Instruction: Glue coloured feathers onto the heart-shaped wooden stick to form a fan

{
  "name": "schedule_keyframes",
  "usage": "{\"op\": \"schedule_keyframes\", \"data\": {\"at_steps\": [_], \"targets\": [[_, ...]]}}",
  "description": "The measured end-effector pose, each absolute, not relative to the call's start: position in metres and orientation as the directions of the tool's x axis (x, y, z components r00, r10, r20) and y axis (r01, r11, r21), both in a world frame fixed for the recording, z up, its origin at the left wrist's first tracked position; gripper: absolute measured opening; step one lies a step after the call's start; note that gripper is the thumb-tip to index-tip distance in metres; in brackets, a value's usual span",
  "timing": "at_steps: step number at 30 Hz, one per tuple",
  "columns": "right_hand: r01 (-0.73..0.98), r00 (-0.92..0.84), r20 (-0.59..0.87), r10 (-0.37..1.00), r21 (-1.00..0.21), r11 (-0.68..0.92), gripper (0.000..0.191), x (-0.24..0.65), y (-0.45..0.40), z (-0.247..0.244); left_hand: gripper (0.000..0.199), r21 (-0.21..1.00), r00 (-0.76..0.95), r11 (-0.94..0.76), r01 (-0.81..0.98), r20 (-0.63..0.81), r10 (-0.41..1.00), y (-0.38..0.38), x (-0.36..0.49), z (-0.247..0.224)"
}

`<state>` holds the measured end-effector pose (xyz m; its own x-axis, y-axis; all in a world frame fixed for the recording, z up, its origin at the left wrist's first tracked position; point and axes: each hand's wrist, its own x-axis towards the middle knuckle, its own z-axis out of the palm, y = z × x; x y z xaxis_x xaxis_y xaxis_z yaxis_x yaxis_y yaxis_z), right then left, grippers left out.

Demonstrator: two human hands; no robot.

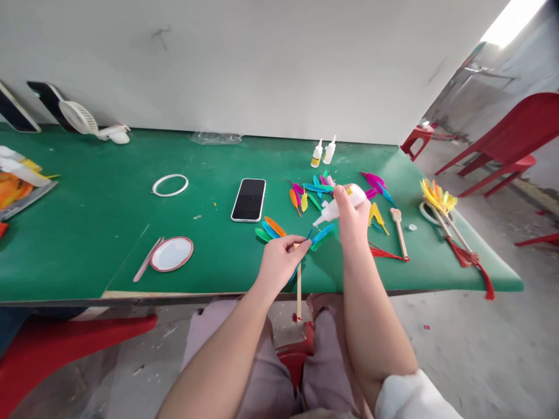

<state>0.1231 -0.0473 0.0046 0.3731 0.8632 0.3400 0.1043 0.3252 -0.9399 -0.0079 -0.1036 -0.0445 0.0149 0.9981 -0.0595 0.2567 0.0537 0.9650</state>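
Observation:
Between the thumb and fingers of my left hand [282, 259] is a blue feather [310, 233], its thin end pointing up. My right hand [353, 221] grips a white glue bottle [332, 210], tilted so that its nozzle comes close to that thin end; whether they touch I cannot tell. Below my left hand, a wooden stick [299, 285] juts over the table's front edge. Green, blue and orange feathers [274, 226] fan out around the stick's top, which my left hand partly hides. More loose coloured feathers [301, 195] lie just beyond.
Two small bottles [317, 154] stand near the wall. A phone [248, 199], a white ring [170, 185] and a round red-rimmed disc [172, 254] lie to the left. On the right are a wooden handle [399, 233] and a yellow feather fan [439, 198] with a red tassel.

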Motion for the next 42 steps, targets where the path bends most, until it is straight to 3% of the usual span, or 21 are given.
{"op": "schedule_keyframes", "data": {"at_steps": [11,19,42], "targets": [[0.153,0.468,0.402,0.787,-0.914,0.376,0.038,0.126,-0.046,0.005,0.03,0.973,0.023,0.09,0.214,-0.097,0.995,-0.106,-0.006,-0.042],[0.263,0.374,0.435,0.819,-0.897,0.357,0.045,0.118,-0.051,0.003,0.03,0.975,0.03,0.073,0.212,-0.082,0.996,-0.106,-0.006,-0.041],[0.227,0.454,0.44,0.775,-0.898,0.376,0.042,0.122,-0.047,-0.002,0.03,0.975,0.03,0.079,0.206,-0.088,0.996,-0.107,-0.007,-0.038]]}}
